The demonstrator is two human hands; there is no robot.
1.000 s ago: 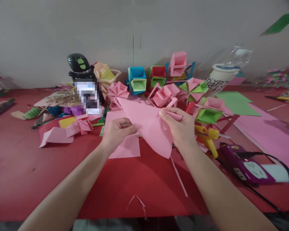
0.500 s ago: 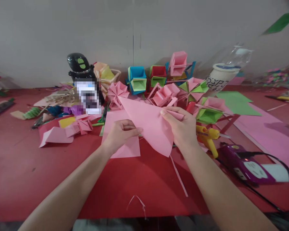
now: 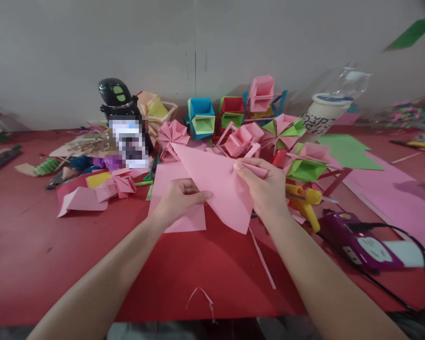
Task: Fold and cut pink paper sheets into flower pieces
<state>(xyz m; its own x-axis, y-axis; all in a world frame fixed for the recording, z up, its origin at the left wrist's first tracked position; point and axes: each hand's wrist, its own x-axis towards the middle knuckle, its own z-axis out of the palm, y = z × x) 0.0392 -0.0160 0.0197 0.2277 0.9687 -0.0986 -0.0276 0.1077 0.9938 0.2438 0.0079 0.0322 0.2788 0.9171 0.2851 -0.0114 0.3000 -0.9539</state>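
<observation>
A sheet of pink paper (image 3: 219, 189), tilted and slightly curved, is held up between my two hands. My right hand (image 3: 267, 189) pinches its right side, thumb on the near face and fingers behind. At the left edge, my left hand (image 3: 182, 198) is closed, with its thumb lying on the paper and the fingers partly hidden behind it. Another pink sheet (image 3: 186, 224) lies flat on the red table underneath. A narrow pink paper strip (image 3: 262, 259) rests on the table below the held sheet.
Folded paper models, among them a blue and green box (image 3: 201, 118), line the wall. A yellow glue gun (image 3: 306, 203) and a purple power strip (image 3: 363, 241) with a black cable lie at right. A phone (image 3: 129, 141) leans on a black holder (image 3: 116, 97) at left.
The held pink paper has shifted slightly left and its lower corner a little down. Both hands keep nearly the same grip; the left thumb reaches slightly further over the sheet.
</observation>
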